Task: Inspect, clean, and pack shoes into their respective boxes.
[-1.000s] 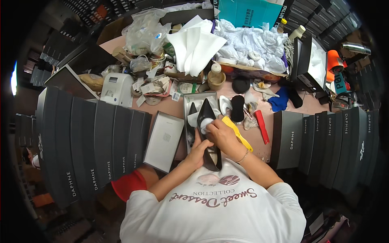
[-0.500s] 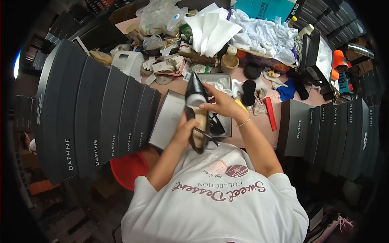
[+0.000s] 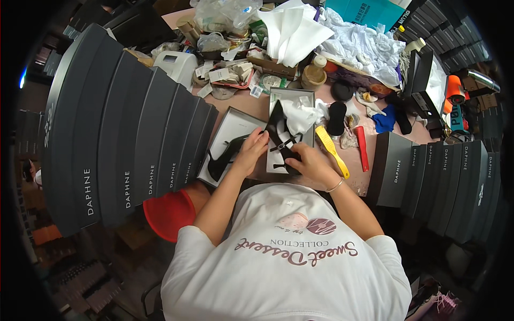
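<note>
A black strappy shoe (image 3: 218,165) lies in the pale-lined box lid (image 3: 206,181) on the left. My left hand (image 3: 250,152) rests at that shoe's right end, its fingers stretched out and its thumb hidden. Right of it, a second black shoe (image 3: 278,125) with a buckled strap lies in the grey shoe box (image 3: 292,92), toe pointing away. My right hand (image 3: 309,163) reaches over the box's near end, thumb and fingers closed on this shoe near its strap. White tissue paper (image 3: 300,115) is bunched beside it in the box.
Grey shoe boxes (image 3: 134,134) stand stacked on the left, with more boxes (image 3: 393,166) on the right. A yellow-handled brush (image 3: 333,152) and a red strip-like tool (image 3: 362,148) lie right of the box. Behind are a jar (image 3: 314,76), white sheets (image 3: 294,32) and crumpled paper. A red bin (image 3: 170,215) stands lower left.
The shoe I held up in both hands is now down in the lid on the left. My right hand has moved down to the other shoe in the box. The view has shifted slightly.
</note>
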Demonstrator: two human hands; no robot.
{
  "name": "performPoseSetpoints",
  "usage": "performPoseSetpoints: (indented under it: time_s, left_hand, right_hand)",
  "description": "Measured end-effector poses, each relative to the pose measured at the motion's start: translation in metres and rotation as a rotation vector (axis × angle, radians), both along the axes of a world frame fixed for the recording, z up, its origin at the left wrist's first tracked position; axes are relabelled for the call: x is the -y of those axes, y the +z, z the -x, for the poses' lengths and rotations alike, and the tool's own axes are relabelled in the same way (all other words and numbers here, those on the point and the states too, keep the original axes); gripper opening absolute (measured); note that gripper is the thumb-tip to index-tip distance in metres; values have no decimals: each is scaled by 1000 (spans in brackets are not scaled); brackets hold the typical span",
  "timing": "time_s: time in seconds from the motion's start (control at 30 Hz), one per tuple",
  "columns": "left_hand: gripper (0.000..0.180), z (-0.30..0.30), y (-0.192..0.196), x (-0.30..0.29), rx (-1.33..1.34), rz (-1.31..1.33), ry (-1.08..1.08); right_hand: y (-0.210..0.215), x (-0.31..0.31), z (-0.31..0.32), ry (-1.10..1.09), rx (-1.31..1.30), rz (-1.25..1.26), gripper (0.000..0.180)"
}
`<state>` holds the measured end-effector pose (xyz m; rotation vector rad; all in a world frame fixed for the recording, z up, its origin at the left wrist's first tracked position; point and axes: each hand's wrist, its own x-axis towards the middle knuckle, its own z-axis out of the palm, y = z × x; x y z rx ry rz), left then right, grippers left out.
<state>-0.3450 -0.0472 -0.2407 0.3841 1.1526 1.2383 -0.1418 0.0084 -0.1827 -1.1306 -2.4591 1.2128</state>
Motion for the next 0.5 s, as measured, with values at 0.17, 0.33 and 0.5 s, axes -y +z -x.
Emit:
performPoseSetpoints:
  time_s: [0.17,0.33,0.5]
  left_hand:
    - [40,-9,33,-25,19,19,241]
    - [33,63,29,8,282,-10,141]
    - [50,23,42,35,366,-6,154]
  right_hand:
    - [18,-43,4,-187,-481,408,24]
    - [-45,-59,-3,131,89,47,26]
    - [-147,-15,37,-7,159,-183,28]
